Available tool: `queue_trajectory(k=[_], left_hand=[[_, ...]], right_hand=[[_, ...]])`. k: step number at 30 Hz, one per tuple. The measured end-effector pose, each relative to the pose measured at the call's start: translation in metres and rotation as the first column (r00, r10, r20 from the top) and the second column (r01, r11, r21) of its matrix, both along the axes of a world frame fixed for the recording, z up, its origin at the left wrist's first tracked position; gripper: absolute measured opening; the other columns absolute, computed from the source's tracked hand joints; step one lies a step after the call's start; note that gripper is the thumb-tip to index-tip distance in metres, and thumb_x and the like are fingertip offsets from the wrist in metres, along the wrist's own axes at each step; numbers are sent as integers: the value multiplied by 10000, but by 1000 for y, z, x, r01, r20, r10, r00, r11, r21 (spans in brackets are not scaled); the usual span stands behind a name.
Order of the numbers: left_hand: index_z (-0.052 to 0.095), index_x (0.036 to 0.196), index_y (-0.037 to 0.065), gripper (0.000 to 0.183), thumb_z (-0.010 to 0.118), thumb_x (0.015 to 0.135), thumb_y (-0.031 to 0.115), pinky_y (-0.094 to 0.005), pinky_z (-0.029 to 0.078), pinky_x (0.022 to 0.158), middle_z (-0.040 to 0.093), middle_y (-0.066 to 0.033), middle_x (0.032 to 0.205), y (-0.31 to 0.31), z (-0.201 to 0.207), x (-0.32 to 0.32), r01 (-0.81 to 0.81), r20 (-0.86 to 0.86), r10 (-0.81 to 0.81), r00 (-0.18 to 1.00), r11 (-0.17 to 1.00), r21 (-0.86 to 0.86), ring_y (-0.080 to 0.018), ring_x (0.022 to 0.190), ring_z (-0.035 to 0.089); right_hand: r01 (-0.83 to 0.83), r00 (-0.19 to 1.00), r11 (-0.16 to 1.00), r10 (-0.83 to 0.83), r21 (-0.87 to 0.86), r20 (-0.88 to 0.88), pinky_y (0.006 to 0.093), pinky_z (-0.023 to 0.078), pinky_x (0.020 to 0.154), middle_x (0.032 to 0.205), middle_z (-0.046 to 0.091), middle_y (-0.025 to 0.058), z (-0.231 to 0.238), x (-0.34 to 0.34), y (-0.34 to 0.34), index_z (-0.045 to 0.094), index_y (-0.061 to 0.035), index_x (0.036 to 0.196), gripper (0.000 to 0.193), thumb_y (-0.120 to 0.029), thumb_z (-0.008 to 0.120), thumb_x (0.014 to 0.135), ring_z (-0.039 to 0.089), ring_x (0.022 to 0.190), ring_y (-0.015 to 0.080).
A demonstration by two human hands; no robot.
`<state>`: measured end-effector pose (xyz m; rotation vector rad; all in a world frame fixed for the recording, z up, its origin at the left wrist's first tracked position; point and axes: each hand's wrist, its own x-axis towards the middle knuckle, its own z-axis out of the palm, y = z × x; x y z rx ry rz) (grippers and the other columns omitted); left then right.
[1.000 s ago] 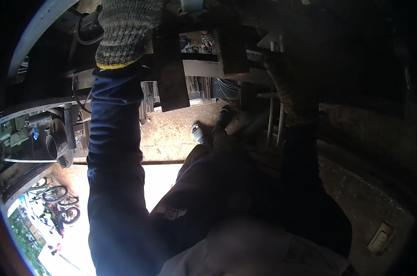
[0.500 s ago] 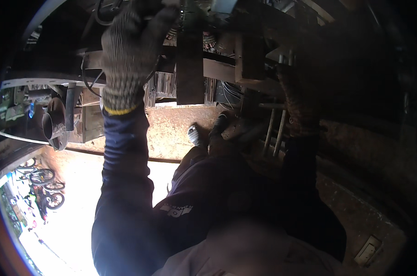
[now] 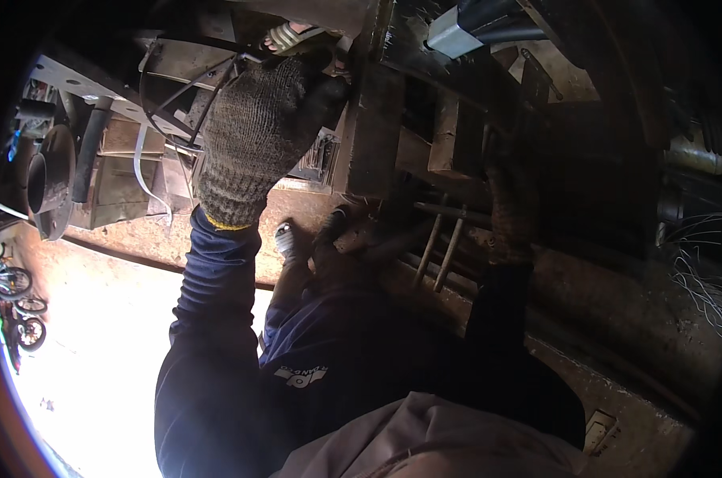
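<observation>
My left hand [image 3: 253, 139] wears a grey knit glove with a yellow cuff edge. Its fingers curl in together beside a dark upright block [image 3: 374, 135]; whatever lies between them is hidden. In deep shadow on the other side, my right hand [image 3: 511, 211] is also gloved. It reaches up to the underside of a dark frame [image 3: 425, 68], near a second, brownish block [image 3: 454, 139]; its fingers are too dark to make out. A pale square metal tube [image 3: 453, 36] rests at the top of the frame.
At left, a round flanged pipe [image 3: 49, 183] stands by cardboard boxes [image 3: 122, 187] and a perforated metal bar [image 3: 98, 89]. Another person's sandalled foot [image 3: 285, 36] shows beyond my left hand. Two rods [image 3: 449, 247] stick out below the frame. Loose wires [image 3: 700, 291] hang at right.
The view has shifted, bringing the frame's far side and the right-hand wires into sight. My left hand now appears lower and further right, its fingers still close to the upright block.
</observation>
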<state>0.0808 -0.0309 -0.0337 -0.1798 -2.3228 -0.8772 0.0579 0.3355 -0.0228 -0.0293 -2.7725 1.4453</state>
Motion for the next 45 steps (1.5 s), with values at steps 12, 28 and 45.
queue_trajectory(k=[12, 28, 45], left_hand=[[780, 1117, 87, 353, 745, 936, 387, -378, 592, 686, 768, -150, 895, -2, -15, -11, 7, -52, -9, 999, 999, -32, -297, 774, 753], [743, 1204, 90, 323, 712, 956, 294, -398, 588, 835, 767, -141, 1047, -3, -16, -8, -11, 64, 18, 998, 994, -110, -312, 939, 751], [750, 1175, 86, 317, 696, 966, 319, -411, 574, 863, 756, -158, 1099, -2, 1, -10, 15, 243, -10, 970, 1000, -16, -334, 1024, 730]], right_hand=[[-85, 981, 995, 92, 46, -172, 313, 515, 920, 1098, 712, 48, -1, -2, -4, 735, -31, 1143, 287, -275, 726, 994, 656, 1032, 142], [-90, 978, 993, 73, -78, -195, 338, 492, 984, 1096, 702, 63, -11, -6, 3, 741, -40, 1177, 340, -332, 715, 1005, 639, 1092, 149], [-56, 968, 995, 75, 83, -238, 282, 522, 821, 1012, 697, 24, -18, -4, 17, 743, -20, 1110, 275, -255, 767, 969, 641, 899, 110]])
